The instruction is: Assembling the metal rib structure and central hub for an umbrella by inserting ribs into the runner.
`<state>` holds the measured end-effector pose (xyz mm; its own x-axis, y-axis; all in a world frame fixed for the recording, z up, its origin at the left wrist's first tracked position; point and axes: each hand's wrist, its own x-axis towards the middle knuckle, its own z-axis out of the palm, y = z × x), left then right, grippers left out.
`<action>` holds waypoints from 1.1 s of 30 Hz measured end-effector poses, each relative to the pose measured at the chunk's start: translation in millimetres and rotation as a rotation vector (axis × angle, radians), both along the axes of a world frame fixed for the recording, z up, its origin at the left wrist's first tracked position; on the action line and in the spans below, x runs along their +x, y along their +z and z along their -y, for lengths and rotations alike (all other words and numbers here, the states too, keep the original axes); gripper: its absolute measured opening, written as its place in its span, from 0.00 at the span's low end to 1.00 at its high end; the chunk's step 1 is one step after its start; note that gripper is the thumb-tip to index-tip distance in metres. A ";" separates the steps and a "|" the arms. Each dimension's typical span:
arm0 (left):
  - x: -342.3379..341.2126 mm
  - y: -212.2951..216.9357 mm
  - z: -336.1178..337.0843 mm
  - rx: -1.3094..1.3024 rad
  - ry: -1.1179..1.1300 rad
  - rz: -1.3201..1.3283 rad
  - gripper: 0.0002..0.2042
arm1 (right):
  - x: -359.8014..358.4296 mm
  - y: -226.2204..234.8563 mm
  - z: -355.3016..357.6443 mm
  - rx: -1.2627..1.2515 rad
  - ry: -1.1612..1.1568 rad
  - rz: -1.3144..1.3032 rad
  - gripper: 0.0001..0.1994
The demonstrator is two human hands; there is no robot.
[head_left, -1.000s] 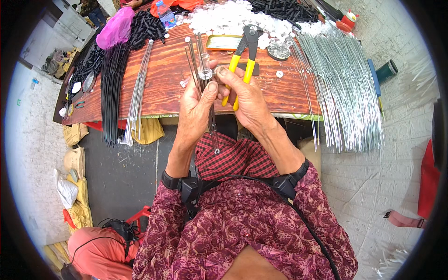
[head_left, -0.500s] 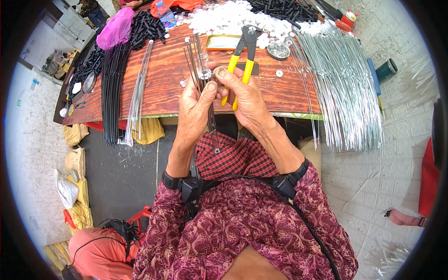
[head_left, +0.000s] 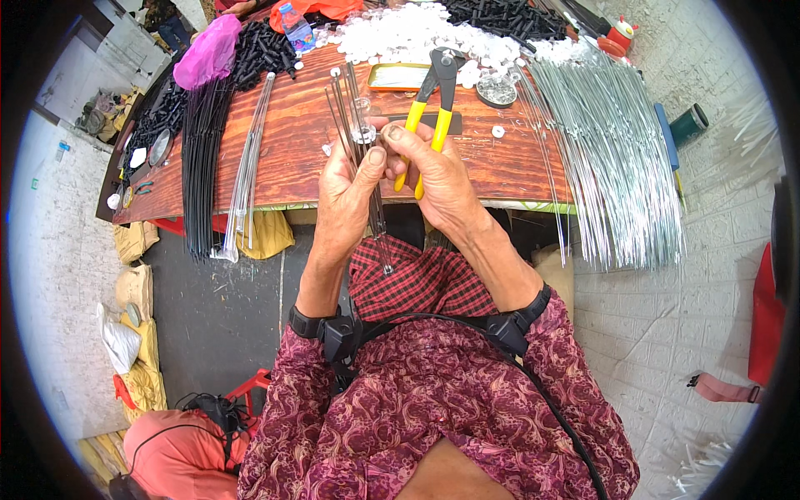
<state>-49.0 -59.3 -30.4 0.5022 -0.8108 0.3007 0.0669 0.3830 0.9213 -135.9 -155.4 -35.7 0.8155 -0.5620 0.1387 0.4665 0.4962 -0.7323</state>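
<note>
My left hand point(head_left: 348, 179) is closed around a bundle of thin dark metal rods point(head_left: 379, 218), which stands nearly upright over my lap. Among the rods, above my left thumb, sits a clear plastic ring piece point(head_left: 364, 133) with a round stem. My right hand point(head_left: 433, 167) keeps yellow-handled cutting pliers point(head_left: 440, 127) in its palm, with the dark jaws pointing away from me. Its thumb and forefinger pinch together beside the ring; whatever small thing lies between them is hidden. Both hands meet just above the table's near edge.
On the wooden table point(head_left: 287, 154) lie black rods point(head_left: 204, 167), clear tubes point(head_left: 250, 154) and a wide fan of silver rods point(head_left: 604, 158). White plastic pieces point(head_left: 392, 32) and black parts point(head_left: 258, 54) are heaped at the back. A yellow-rimmed tray point(head_left: 398, 77) sits behind the pliers.
My hands stay almost in place. The rod tips and the clear plastic ring have shifted very slightly in my grasp; the pliers remain in my right hand.
</note>
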 end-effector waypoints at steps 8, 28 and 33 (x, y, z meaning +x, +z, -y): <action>-1.5 1.8 -1.4 -0.003 -0.006 -0.036 0.19 | -0.3 0.1 -1.0 0.025 0.009 0.000 0.16; 0.0 -2.2 -1.4 -0.007 0.006 -0.018 0.19 | 0.1 -6.4 2.4 -0.018 0.042 0.021 0.19; -1.2 -0.8 -1.7 -0.003 0.003 -0.028 0.19 | 0.3 -5.6 1.1 0.000 0.026 0.015 0.18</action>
<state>-50.2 -57.7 -31.2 0.5125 -0.8085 0.2893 0.0912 0.3862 0.9179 -135.5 -156.5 -41.3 0.8279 -0.5403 0.1506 0.4640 0.5088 -0.7252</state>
